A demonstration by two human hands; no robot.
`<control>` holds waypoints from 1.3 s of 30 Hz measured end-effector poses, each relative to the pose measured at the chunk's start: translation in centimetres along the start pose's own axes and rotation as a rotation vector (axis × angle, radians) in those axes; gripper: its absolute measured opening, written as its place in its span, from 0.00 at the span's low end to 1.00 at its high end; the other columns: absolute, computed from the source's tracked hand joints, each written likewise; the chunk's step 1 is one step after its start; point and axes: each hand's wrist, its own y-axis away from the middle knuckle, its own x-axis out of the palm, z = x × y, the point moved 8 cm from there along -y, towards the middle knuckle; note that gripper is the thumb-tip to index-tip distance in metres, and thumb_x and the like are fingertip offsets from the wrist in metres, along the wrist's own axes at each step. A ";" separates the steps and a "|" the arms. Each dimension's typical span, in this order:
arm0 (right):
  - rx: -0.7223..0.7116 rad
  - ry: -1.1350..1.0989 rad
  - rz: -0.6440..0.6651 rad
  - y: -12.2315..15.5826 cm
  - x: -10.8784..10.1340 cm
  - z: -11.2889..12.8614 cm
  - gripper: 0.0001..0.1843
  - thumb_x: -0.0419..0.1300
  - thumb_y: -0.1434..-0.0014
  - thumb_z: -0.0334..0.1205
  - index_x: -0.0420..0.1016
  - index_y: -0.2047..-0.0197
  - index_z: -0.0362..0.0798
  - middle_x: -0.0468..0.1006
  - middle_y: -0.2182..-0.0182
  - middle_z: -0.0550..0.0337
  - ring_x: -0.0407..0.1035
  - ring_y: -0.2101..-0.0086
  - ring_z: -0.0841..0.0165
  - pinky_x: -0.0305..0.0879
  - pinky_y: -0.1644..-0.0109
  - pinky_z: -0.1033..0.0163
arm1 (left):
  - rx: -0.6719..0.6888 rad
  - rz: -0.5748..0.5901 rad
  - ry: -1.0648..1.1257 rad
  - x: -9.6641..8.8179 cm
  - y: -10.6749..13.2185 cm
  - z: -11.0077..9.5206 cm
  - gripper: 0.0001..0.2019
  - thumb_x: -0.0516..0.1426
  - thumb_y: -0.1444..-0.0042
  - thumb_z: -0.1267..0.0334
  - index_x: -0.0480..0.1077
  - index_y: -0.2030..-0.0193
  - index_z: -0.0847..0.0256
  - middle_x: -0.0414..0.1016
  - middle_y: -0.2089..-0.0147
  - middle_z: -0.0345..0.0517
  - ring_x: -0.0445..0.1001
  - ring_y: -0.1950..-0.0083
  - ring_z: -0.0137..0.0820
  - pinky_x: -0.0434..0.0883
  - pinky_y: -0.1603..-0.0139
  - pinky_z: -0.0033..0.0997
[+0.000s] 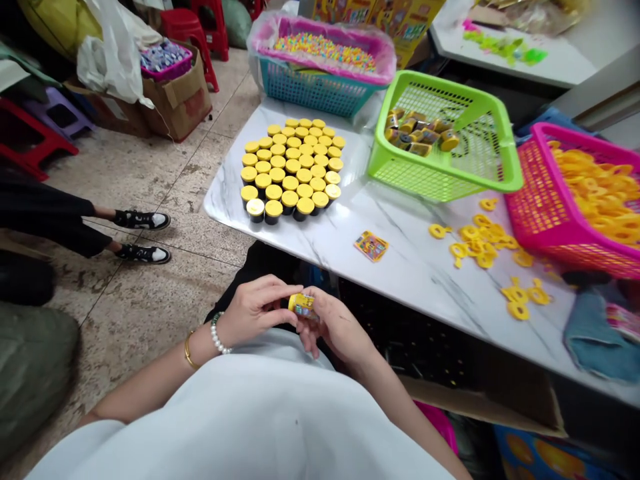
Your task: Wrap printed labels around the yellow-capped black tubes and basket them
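In front of my body, over my lap, a small yellow-lidded jar (303, 305) with a printed colourful label lies on its side between my hands. My right hand (340, 327) is closed around its label end. From the other side, the fingers of my left hand (263, 303) press at the lid end and along the top; part of the jar is hidden by them. On the table (320, 250) ahead stand several dark jars with yellow lids (290, 183), upright and packed close together. A small stack of printed labels (371, 246) lies near the table's front edge.
A green basket (445, 180) holds several labelled jars. Beside it, a pink basket (545, 200) is full of yellow ring pieces, with loose yellow rings (480, 240) on the table. A teal basket (315, 93) of colourful beads stands behind. A person's shoes (143, 220) are at left.
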 end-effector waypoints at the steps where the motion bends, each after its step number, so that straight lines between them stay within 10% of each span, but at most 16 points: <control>1: -0.018 0.027 -0.039 0.0 -0.1 0.2 0.23 0.61 0.41 0.62 0.68 0.61 0.48 0.72 0.79 0.68 0.67 0.85 0.75 0.62 0.85 0.72 | 0.002 0.004 -0.023 0.0 0.1 0.0 0.17 0.67 0.47 0.57 0.80 0.50 0.56 0.77 0.61 0.48 0.72 0.70 0.27 0.71 0.69 0.27; 12: -0.264 0.391 -0.338 0.2 -0.8 2.6 0.17 0.65 0.42 0.54 0.71 0.62 0.48 0.71 0.81 0.68 0.63 0.84 0.76 0.59 0.84 0.72 | 0.115 -0.067 -0.235 -0.2 0.3 -1.2 0.14 0.66 0.45 0.56 0.76 0.55 0.60 0.79 0.61 0.47 0.74 0.65 0.30 0.71 0.63 0.28; 20: -0.162 0.272 -0.380 -1.3 -1.0 0.5 0.25 0.58 0.39 0.63 0.61 0.72 0.50 0.61 0.89 0.74 0.52 0.91 0.79 0.45 0.89 0.73 | 0.327 -0.170 -0.192 0.9 1.6 -0.6 0.15 0.64 0.44 0.56 0.72 0.53 0.62 0.77 0.60 0.49 0.75 0.63 0.30 0.75 0.63 0.28; 29: -0.192 0.184 -0.305 -1.2 -0.8 -0.4 0.22 0.54 0.36 0.62 0.65 0.63 0.50 0.62 0.87 0.75 0.54 0.88 0.78 0.48 0.85 0.74 | -0.373 0.034 0.653 3.1 1.4 4.4 0.17 0.63 0.43 0.53 0.71 0.53 0.62 0.69 0.71 0.37 0.69 0.79 0.21 0.67 0.81 0.20; 39: -0.168 0.241 -0.344 -1.7 -1.0 -0.5 0.25 0.58 0.40 0.64 0.61 0.72 0.50 0.67 0.86 0.71 0.54 0.87 0.79 0.48 0.86 0.74 | -0.501 0.057 0.943 5.3 1.8 6.0 0.19 0.68 0.50 0.52 0.67 0.64 0.62 0.77 0.76 0.40 0.70 0.85 0.23 0.65 0.87 0.19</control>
